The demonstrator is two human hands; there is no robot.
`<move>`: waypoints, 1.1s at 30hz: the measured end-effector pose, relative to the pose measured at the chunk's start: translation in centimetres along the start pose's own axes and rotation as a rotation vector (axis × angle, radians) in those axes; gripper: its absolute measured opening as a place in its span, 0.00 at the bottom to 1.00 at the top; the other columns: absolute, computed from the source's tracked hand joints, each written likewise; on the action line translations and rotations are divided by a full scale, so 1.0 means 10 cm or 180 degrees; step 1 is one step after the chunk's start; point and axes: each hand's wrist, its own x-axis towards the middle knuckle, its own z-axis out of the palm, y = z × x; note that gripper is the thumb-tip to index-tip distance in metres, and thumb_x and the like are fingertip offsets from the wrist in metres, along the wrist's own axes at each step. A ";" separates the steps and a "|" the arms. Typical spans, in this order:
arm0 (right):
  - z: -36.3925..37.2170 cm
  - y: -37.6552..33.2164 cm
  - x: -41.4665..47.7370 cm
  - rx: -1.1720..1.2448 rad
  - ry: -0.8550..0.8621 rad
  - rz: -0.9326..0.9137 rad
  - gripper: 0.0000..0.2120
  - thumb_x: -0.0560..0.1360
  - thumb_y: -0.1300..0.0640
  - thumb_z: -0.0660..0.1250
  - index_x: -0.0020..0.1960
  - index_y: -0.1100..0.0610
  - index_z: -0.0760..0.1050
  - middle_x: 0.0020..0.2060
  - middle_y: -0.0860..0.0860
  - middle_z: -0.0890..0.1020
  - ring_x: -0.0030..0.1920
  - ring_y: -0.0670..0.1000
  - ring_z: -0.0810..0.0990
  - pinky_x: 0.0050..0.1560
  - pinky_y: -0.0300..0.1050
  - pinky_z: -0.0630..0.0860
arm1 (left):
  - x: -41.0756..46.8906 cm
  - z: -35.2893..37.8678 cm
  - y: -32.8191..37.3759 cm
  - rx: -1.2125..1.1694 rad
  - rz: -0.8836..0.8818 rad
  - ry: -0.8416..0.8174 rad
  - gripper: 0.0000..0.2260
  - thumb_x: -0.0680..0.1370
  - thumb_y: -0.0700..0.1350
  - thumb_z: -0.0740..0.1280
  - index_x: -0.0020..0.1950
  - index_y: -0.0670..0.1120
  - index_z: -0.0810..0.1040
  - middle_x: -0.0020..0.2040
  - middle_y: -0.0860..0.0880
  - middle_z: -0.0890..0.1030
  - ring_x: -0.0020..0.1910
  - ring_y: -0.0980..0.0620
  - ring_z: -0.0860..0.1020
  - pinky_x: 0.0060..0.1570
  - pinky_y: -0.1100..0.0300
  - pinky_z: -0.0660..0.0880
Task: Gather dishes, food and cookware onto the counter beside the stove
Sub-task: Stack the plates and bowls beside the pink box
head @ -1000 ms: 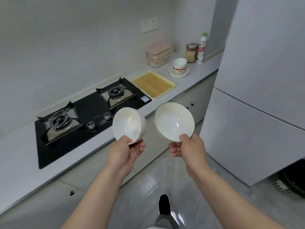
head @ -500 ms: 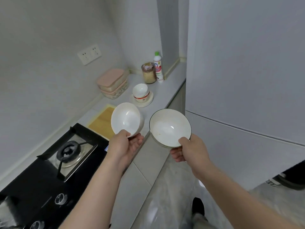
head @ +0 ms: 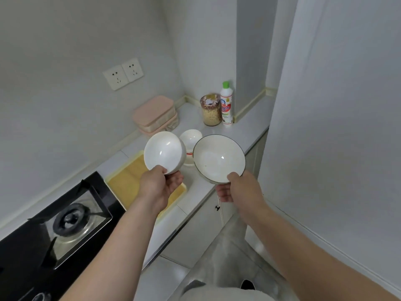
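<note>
My left hand (head: pixel 161 187) grips a small plain white bowl (head: pixel 165 152) by its near rim, tilted toward me, above the yellow tray (head: pixel 130 183) on the counter (head: pixel 243 135). My right hand (head: pixel 240 190) holds a wider white bowl with a dark rim (head: pixel 219 158), also tilted, over the counter's front edge. Behind and between them a white bowl with a red band (head: pixel 191 139) stands on the counter on a saucer, partly hidden. The black gas stove (head: pixel 65 218) lies at the lower left.
Stacked pink lidded boxes (head: pixel 155 114) stand against the wall. A jar of food (head: pixel 211 110) and a white bottle with a green cap (head: pixel 226 104) stand in the far corner. A tall white fridge (head: pixel 336 127) closes the right side. Cabinet doors run below the counter.
I have come closer to the counter and turned right. Both bowls have moved forward, now over the tray and the counter edge. The stove has slid to the lower left.
</note>
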 end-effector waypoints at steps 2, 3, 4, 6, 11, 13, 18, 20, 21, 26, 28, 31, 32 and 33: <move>0.04 -0.09 0.22 0.0064 -0.0009 0.0109 0.13 0.76 0.64 0.54 0.57 0.67 0.71 0.32 0.62 0.82 0.28 0.56 0.77 0.30 0.46 0.76 | 0.18 0.09 0.04 0.0043 -0.0012 0.0068 0.09 0.81 0.35 0.54 0.62 0.40 0.63 0.42 0.37 0.78 0.37 0.45 0.79 0.35 0.58 0.82; 0.05 -0.12 0.29 0.0068 0.0011 0.0123 0.14 0.75 0.64 0.54 0.57 0.66 0.71 0.32 0.62 0.82 0.28 0.55 0.77 0.30 0.45 0.77 | 0.24 0.11 0.05 0.0058 0.0020 0.0080 0.09 0.81 0.35 0.54 0.61 0.39 0.64 0.42 0.37 0.78 0.37 0.44 0.79 0.34 0.58 0.82; 0.06 -0.15 0.37 0.0067 0.0026 0.0124 0.14 0.75 0.64 0.54 0.57 0.66 0.71 0.32 0.62 0.83 0.27 0.55 0.78 0.30 0.46 0.77 | 0.33 0.14 0.07 0.0085 0.0033 0.0097 0.08 0.82 0.35 0.54 0.61 0.39 0.64 0.42 0.37 0.78 0.37 0.44 0.79 0.32 0.59 0.81; 0.09 -0.21 0.58 0.0069 0.0096 0.0139 0.13 0.76 0.63 0.55 0.58 0.65 0.71 0.33 0.61 0.84 0.27 0.54 0.79 0.31 0.46 0.78 | 0.54 0.21 0.09 0.0133 0.0006 0.0107 0.07 0.82 0.35 0.54 0.60 0.38 0.64 0.42 0.37 0.78 0.37 0.44 0.79 0.34 0.59 0.81; 0.20 -0.37 1.00 0.0106 0.0320 0.0123 0.12 0.79 0.63 0.55 0.61 0.64 0.69 0.31 0.59 0.83 0.25 0.52 0.79 0.27 0.44 0.78 | 1.10 0.35 0.12 0.0337 -0.0004 -0.0086 0.05 0.82 0.36 0.54 0.52 0.36 0.68 0.39 0.38 0.77 0.35 0.45 0.78 0.31 0.59 0.81; 0.24 -0.42 1.15 0.0093 0.0401 0.0099 0.12 0.80 0.64 0.54 0.61 0.63 0.69 0.30 0.59 0.82 0.25 0.51 0.78 0.27 0.43 0.78 | 1.43 0.42 0.12 0.0586 0.0000 -0.0200 0.08 0.81 0.36 0.54 0.47 0.37 0.71 0.38 0.38 0.78 0.33 0.45 0.78 0.28 0.60 0.79; 0.32 -0.47 1.44 0.0072 0.0601 0.0128 0.08 0.80 0.64 0.54 0.56 0.60 0.69 0.34 0.61 0.81 0.25 0.52 0.77 0.28 0.44 0.77 | 2.12 0.56 0.08 0.1431 0.0071 -0.0168 0.11 0.79 0.36 0.53 0.48 0.37 0.74 0.34 0.40 0.78 0.26 0.47 0.77 0.23 0.62 0.73; 0.35 -0.49 1.51 0.0042 0.0656 0.0129 0.07 0.81 0.63 0.54 0.54 0.58 0.70 0.33 0.61 0.82 0.25 0.51 0.77 0.28 0.44 0.78 | 2.32 0.61 0.07 0.1700 0.0105 -0.0160 0.11 0.77 0.36 0.53 0.47 0.37 0.74 0.31 0.41 0.77 0.23 0.48 0.74 0.23 0.61 0.70; 0.36 -0.49 1.55 0.0032 0.0668 0.0120 0.08 0.81 0.63 0.53 0.55 0.58 0.70 0.33 0.60 0.82 0.24 0.51 0.78 0.28 0.44 0.78 | 2.41 0.64 0.08 0.1822 0.0119 -0.0164 0.10 0.77 0.36 0.53 0.45 0.37 0.74 0.30 0.42 0.77 0.23 0.48 0.73 0.24 0.61 0.69; 0.40 -0.50 1.69 -0.0042 0.0673 0.0143 0.11 0.80 0.64 0.53 0.59 0.61 0.71 0.33 0.60 0.82 0.25 0.52 0.78 0.28 0.44 0.77 | 2.66 0.72 0.07 0.2169 0.0107 -0.0255 0.11 0.76 0.36 0.54 0.38 0.36 0.74 0.29 0.41 0.76 0.24 0.46 0.70 0.28 0.58 0.67; 0.40 -0.51 1.74 -0.0055 0.0675 0.0177 0.10 0.80 0.63 0.53 0.58 0.62 0.70 0.34 0.61 0.82 0.26 0.52 0.78 0.28 0.44 0.77 | 2.72 0.74 0.06 0.2275 0.0134 -0.0307 0.10 0.75 0.35 0.54 0.39 0.38 0.73 0.30 0.40 0.76 0.25 0.46 0.70 0.28 0.58 0.67; 0.38 -0.53 1.82 -0.0081 0.0658 0.0189 0.09 0.81 0.63 0.54 0.58 0.62 0.70 0.35 0.61 0.82 0.27 0.52 0.79 0.28 0.44 0.78 | 2.78 0.76 0.00 0.2485 0.0236 -0.0328 0.10 0.74 0.34 0.54 0.38 0.38 0.72 0.29 0.40 0.75 0.25 0.46 0.70 0.29 0.58 0.68; 0.38 -0.54 1.83 -0.0092 0.0647 0.0189 0.09 0.81 0.63 0.54 0.58 0.62 0.70 0.36 0.61 0.82 0.27 0.52 0.79 0.28 0.44 0.78 | 2.80 0.76 -0.02 0.2580 0.0277 -0.0322 0.10 0.74 0.34 0.54 0.37 0.38 0.73 0.27 0.41 0.74 0.25 0.46 0.70 0.29 0.58 0.68; 0.37 -0.55 1.85 -0.0109 0.0637 0.0189 0.09 0.81 0.62 0.54 0.58 0.62 0.70 0.36 0.62 0.83 0.28 0.52 0.79 0.29 0.44 0.78 | 2.82 0.76 -0.04 0.2682 0.0311 -0.0313 0.09 0.73 0.35 0.54 0.37 0.37 0.73 0.25 0.42 0.74 0.23 0.46 0.70 0.29 0.58 0.69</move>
